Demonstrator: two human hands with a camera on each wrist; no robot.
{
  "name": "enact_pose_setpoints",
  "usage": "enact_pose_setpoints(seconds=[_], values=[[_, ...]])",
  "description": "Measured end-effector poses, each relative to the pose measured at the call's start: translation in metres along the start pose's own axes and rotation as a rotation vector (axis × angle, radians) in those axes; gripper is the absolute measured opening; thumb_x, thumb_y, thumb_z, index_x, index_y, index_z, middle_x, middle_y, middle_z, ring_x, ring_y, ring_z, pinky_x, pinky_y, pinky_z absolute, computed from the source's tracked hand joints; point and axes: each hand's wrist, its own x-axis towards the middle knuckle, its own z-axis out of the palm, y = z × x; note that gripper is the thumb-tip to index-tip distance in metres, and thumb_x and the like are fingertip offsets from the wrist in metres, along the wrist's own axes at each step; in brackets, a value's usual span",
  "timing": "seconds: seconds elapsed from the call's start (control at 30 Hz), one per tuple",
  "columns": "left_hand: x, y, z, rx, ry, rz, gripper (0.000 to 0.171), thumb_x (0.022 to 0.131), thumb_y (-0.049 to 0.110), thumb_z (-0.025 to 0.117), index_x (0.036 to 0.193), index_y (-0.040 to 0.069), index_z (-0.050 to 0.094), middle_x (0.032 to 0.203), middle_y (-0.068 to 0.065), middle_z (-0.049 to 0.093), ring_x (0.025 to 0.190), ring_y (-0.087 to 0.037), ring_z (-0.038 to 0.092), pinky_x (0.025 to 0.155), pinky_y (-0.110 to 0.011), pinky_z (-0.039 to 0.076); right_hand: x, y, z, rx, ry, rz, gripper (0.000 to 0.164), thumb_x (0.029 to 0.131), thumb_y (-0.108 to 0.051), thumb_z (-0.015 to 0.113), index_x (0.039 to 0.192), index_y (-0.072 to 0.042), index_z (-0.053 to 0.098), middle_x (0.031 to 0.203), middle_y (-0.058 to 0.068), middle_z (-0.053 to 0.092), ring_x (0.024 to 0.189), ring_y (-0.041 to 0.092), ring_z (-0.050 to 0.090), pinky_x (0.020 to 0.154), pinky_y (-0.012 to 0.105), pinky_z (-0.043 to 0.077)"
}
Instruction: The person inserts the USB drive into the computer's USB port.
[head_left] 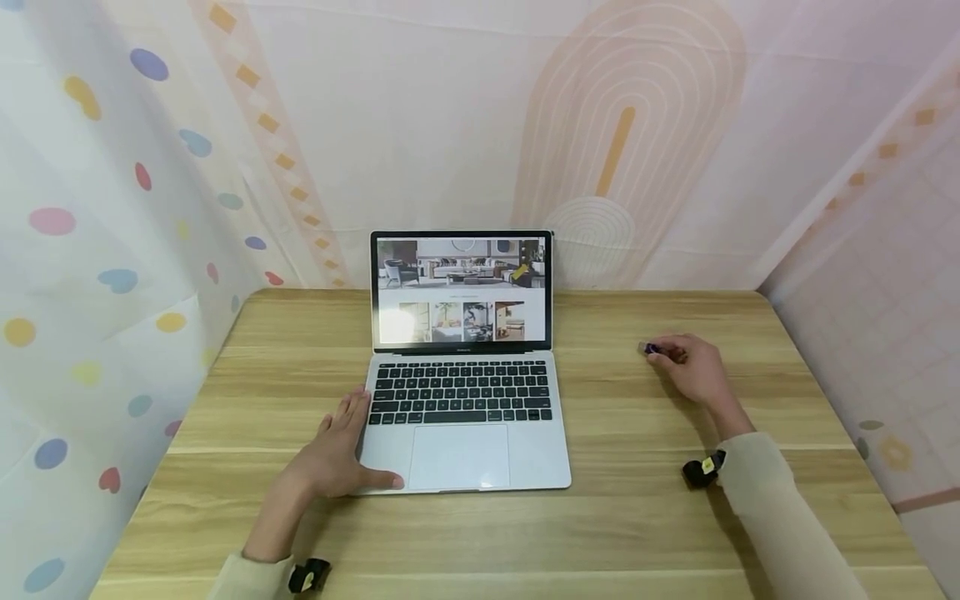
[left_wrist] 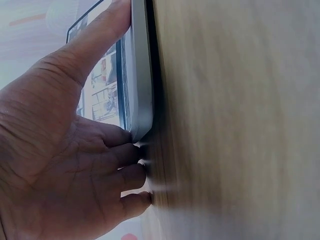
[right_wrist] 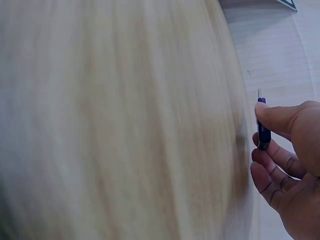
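A silver laptop [head_left: 463,457] stands with its lid up on the wooden table, and its screen shows a page of room pictures. My left hand [head_left: 330,458] rests at its front left corner. In the left wrist view the thumb [left_wrist: 100,35] lies straight over the laptop's front edge, while the other fingers [left_wrist: 117,155] extend along the left side, close to the table. Off to the laptop's right, my right hand [head_left: 693,367] pinches a small dark blue USB flash drive [right_wrist: 263,127] between thumb and fingers. Its metal plug sticks out, pointing toward the laptop in the head view.
The wooden table [head_left: 600,533] reaches to a patterned cloth backdrop [head_left: 450,125] behind the laptop and at both sides. A dark wrist camera [head_left: 702,471] sits by the right sleeve and another camera [head_left: 309,575] by the left.
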Motion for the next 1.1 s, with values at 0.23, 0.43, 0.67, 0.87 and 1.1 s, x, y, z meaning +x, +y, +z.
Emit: enact_pose_setpoints(seconds=[0.23,0.43,0.67,0.87,1.1], values=[[0.0,0.001,-0.001,-0.007,-0.014,-0.005,0.149,0.062,0.07,0.086,0.161,-0.007,0.007,0.171,-0.027,0.001,0.158,-0.048,0.001,0.125,-0.07,0.007,-0.002,-0.006,0.003,0.008,-0.006,-0.009,0.029,0.1,-0.018,0.068,0.125,-0.003,0.072,0.11,0.021,0.069,0.092,0.03,0.065,0.076,0.034,0.052],[-0.001,0.001,-0.001,-0.009,-0.014,0.001,0.149,0.062,0.069,0.087,0.161,-0.008,0.007,0.17,-0.028,0.001,0.158,-0.049,0.001,0.125,-0.07,0.007,-0.003,-0.01,0.007,0.02,-0.005,-0.013,0.028,0.099,-0.017,0.069,0.123,-0.004,0.072,0.109,0.02,0.07,0.092,0.03,0.066,0.076,0.034,0.053],[0.0,0.001,-0.002,-0.011,-0.024,-0.008,0.15,0.062,0.069,0.087,0.161,-0.007,0.006,0.17,-0.028,0.0,0.158,-0.048,0.0,0.125,-0.07,0.006,-0.003,-0.015,0.011,0.032,-0.026,-0.007,0.026,0.098,-0.017,0.071,0.12,-0.003,0.073,0.11,0.019,0.071,0.092,0.029,0.066,0.076,0.033,0.053],[0.0,0.001,-0.003,-0.024,-0.02,0.003,0.149,0.063,0.069,0.087,0.161,-0.009,0.006,0.17,-0.028,-0.001,0.158,-0.049,0.0,0.124,-0.071,0.006,-0.004,-0.02,0.013,0.04,-0.044,-0.004,0.025,0.098,-0.017,0.071,0.12,-0.004,0.074,0.109,0.018,0.071,0.091,0.027,0.064,0.075,0.032,0.051],[0.001,0.001,-0.004,-0.031,-0.035,-0.003,0.15,0.062,0.069,0.087,0.161,-0.008,0.004,0.17,-0.029,-0.002,0.158,-0.049,-0.002,0.124,-0.071,0.004,-0.005,-0.024,0.017,0.036,-0.063,-0.015,0.025,0.098,-0.019,0.071,0.119,-0.006,0.074,0.111,0.017,0.071,0.093,0.026,0.064,0.077,0.032,0.052]])
